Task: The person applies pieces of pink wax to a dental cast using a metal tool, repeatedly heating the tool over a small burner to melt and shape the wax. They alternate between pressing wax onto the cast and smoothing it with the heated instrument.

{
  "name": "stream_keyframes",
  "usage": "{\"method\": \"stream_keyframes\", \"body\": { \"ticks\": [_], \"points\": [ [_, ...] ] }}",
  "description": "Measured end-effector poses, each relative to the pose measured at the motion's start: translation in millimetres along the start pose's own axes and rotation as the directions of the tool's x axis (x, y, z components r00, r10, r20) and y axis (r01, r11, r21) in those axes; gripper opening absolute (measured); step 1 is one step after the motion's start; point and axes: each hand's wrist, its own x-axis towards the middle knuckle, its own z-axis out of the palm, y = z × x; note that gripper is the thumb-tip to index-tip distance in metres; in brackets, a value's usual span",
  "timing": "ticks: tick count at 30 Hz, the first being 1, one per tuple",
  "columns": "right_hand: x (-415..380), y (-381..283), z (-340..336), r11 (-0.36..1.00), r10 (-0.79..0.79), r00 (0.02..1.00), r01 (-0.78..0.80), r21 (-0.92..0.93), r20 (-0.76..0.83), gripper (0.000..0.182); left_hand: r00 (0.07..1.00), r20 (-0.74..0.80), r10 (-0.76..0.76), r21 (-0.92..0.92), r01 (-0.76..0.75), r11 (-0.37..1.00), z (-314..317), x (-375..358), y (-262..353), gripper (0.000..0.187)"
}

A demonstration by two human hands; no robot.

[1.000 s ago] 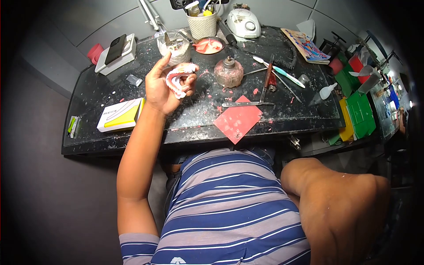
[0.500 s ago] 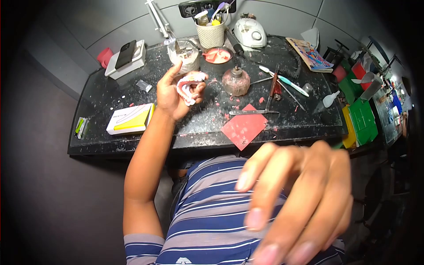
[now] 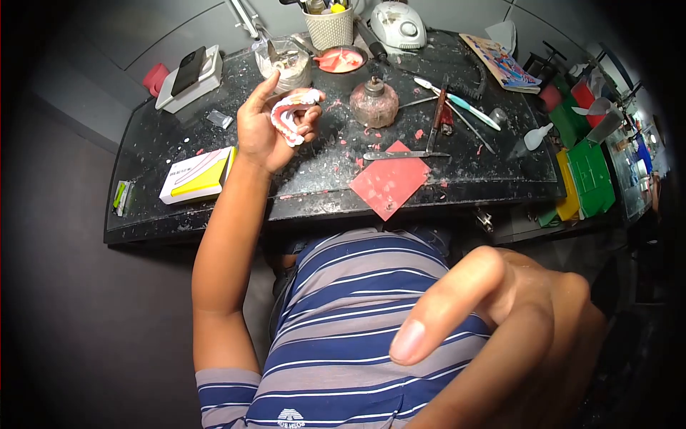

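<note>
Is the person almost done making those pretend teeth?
Partly. The denture already has white teeth set in pink gums, and the left hand holds it over the bench. The right hand is empty, near the camera. The knife and red wax sheet lie untouched, so shaping seems unfinished.

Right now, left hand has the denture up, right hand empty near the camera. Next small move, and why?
Probably bring the right hand down to the metal spatula lying by the red wax sheet. The left hand holds the denture raised over the bench, while the right hand holds nothing, and that tool lies nearest.
</note>
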Motion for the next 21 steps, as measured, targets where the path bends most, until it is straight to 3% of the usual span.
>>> {"method": "stream_keyframes", "body": {
  "ticks": [4, 6, 8, 10, 11, 12, 14, 16, 18, 21],
  "points": [
    [-4.1, -6.2, 3.4, 0.989, 0.045, 0.992, -0.062, -0.135, -0.12, 0.002, 1.0, 0.015, 0.0, -0.004, 0.0, 1.0, -2.4, 0.4, -0.1, 0.071],
    [6.1, -27.7, 0.4, 0.821, 0.4, 0.902, -0.431, -0.375, -0.159, 0.006, 0.999, -0.033, -0.005, -0.012, 0.005, 1.0, -2.3, -0.6, -0.3, 0.065],
    [1.1, -9.8, -41.5, 0.674, 0.529, 0.848, -0.446, -0.589, -0.036, 0.016, 1.0, -0.013, -0.002, -0.013, 0.002, 1.0, -8.7, -0.7, -0.8, 0.062],
    [-39.4, 15.1, -80.6, 0.199, 0.629, 0.768, -0.313, -0.929, -0.123, 0.021, 1.0, 0.008, 0.025, 0.044, -0.026, 0.999, -9.5, -2.8, 0.1, 0.059],
    [-58.3, 18.7, -91.9, -0.083, 0.692, 0.678, -0.268, -0.96, -0.249, 0.024, 0.999, -0.009, 0.044, 0.073, -0.044, 0.996, -9.5, -2.6, -0.6, 0.059],
    [-75.7, 23.3, -104.5, -0.245, 0.726, 0.596, -0.241, -0.939, -0.343, 0.021, 0.998, -0.027, 0.058, 0.102, -0.055, 0.993, -7.9, -2.8, -2.1, 0.06],
    [-85.7, 27.5, -117.1, -0.256, 0.7, 0.607, -0.279, -0.926, -0.376, 0.015, 0.995, 0.039, 0.087, 0.103, -0.091, 0.991, -6.9, -3.1, -1.6, 0.062],
    [-83.6, 26.8, -122.3, -0.144, 0.763, 0.53, -0.418, -0.897, -0.37, 0.016, 0.979, -0.062, 0.195, 0.253, -0.174, 0.952, 7.7, -5.2, -0.8, 0.063],
    [-88.6, 28.7, -125.1, -0.097, 0.737, 0.574, -0.434, -0.896, -0.358, 0.011, 0.979, 0.008, 0.205, 0.338, -0.195, 0.921, 12.9, -13.6, 2.0, 0.054],
    [-91.4, 26.9, -125.2, -0.103, 0.718, 0.606, -0.395, -0.913, -0.343, 0.027, 0.911, -0.052, 0.41, 0.479, -0.337, 0.81, 23.5, -18.8, -10.7, 0.06]
  ]
}}
